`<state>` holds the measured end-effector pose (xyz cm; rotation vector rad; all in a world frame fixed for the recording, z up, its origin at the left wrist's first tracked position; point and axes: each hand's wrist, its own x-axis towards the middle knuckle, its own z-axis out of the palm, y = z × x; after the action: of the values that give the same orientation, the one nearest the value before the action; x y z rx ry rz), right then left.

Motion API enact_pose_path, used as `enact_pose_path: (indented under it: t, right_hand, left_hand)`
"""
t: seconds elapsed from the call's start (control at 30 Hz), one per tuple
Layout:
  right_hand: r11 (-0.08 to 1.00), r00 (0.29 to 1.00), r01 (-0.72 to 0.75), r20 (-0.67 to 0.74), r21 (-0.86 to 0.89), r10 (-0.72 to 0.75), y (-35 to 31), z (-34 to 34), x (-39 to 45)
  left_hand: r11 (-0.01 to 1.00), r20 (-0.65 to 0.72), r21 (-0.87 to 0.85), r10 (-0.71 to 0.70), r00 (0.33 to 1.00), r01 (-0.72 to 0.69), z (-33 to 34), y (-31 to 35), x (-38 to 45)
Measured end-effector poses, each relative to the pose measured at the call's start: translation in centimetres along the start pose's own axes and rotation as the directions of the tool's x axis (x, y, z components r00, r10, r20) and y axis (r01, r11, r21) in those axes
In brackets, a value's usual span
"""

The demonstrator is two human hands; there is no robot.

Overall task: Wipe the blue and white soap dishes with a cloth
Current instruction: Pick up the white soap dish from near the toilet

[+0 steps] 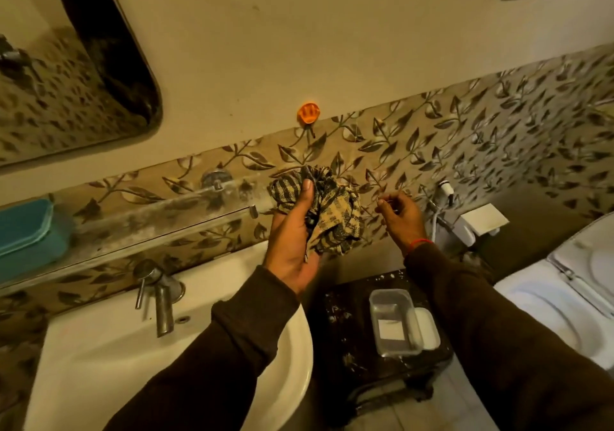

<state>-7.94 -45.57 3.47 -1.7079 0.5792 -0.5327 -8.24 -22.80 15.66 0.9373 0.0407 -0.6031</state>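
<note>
My left hand (292, 231) holds a bunched checked cloth (332, 211) up in front of the leaf-patterned wall tiles. My right hand (400, 216) hovers just to the right of the cloth, fingers loosely curled, thumb and forefinger close together with nothing clearly in them. The blue soap dish (23, 234) stands at the far left on the glass shelf (159, 218). A white soap dish (393, 326) with its lid (427, 329) beside it lies on a dark stool (345, 327) below my hands.
A white washbasin (109, 364) with a metal tap (159, 297) is at lower left. A toilet (564, 291) is at right, a spray hose (442, 204) on the wall beside it. An orange hook (309, 112) and a mirror (66, 65) hang above.
</note>
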Motion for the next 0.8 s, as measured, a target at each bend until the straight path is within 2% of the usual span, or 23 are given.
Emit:
enact_pose_path:
  t: [0.23, 0.37, 0.53, 0.67, 0.8]
  right_hand:
    - [0.993, 0.995, -0.092, 0.039, -0.078, 0.095, 6.0, -1.9, 0.8]
    - [0.971, 0.977, -0.205, 0.032, -0.12, 0.21, 10.1, -3.7, 0.5]
    - [0.914, 0.945, -0.324, -0.039, -0.243, 0.324, 15.3, -5.8, 0.2]
    - [0.876, 0.916, -0.4, -0.108, -0.27, 0.386, 18.5, -6.3, -0.7]
    - [0.85, 0.902, -0.427, -0.08, -0.308, 0.424, 21.5, -6.4, -2.0]
  left_hand:
    - [0.999, -0.002, 0.032, -0.043, 0.999, 0.043, -0.1, -2.8, 1.8]
    - [0.994, -0.03, 0.06, -0.091, 0.995, 0.093, -0.6, -4.1, 2.4]
    - [0.995, 0.069, 0.025, -0.098, 0.993, 0.096, -1.0, -4.6, 3.7]
    - [0.994, 0.09, 0.022, -0.108, 0.99, 0.106, -1.0, -5.9, 4.8]
    - [0.989, 0.092, 0.015, -0.15, 0.984, 0.149, -1.2, -8.2, 5.6]
